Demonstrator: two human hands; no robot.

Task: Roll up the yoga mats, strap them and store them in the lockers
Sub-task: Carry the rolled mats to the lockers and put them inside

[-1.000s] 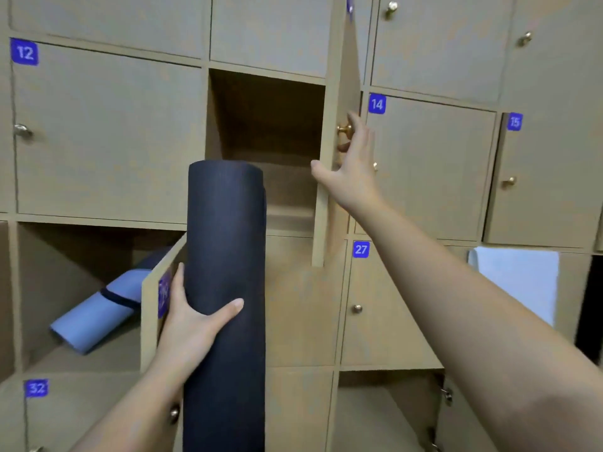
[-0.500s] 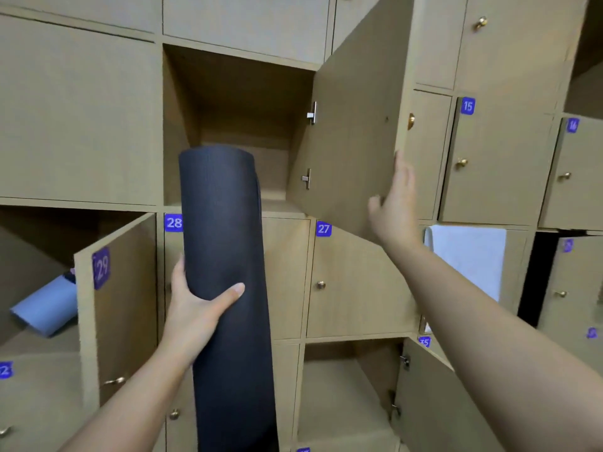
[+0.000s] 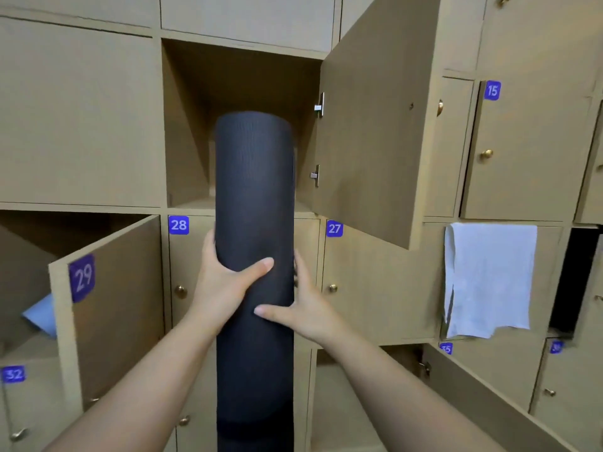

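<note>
A rolled dark navy yoga mat [image 3: 254, 190] stands upright in front of me, its top end level with the open locker [image 3: 241, 79] above door 28. My left hand [image 3: 225, 282] grips the roll from the left, thumb across its front. My right hand [image 3: 300, 308] holds it from the right a little lower, thumb on the front and fingers behind. A dark strap band [image 3: 254, 427] circles the roll near the bottom. The locker's door [image 3: 378, 125] is swung wide open to the right. A light blue rolled mat [image 3: 42, 316] lies in the open locker at lower left.
Door 29 [image 3: 111, 308] stands ajar at the left, near my left forearm. A white cloth [image 3: 489, 278] hangs from a locker at the right. Another locker door [image 3: 489, 396] is open at lower right, next to my right forearm. Closed lockers 27, 28 and 15 surround the opening.
My right hand left the locker door, which now stands wide open, and took hold of the dark mat. The mat moved right, in front of the open locker.
</note>
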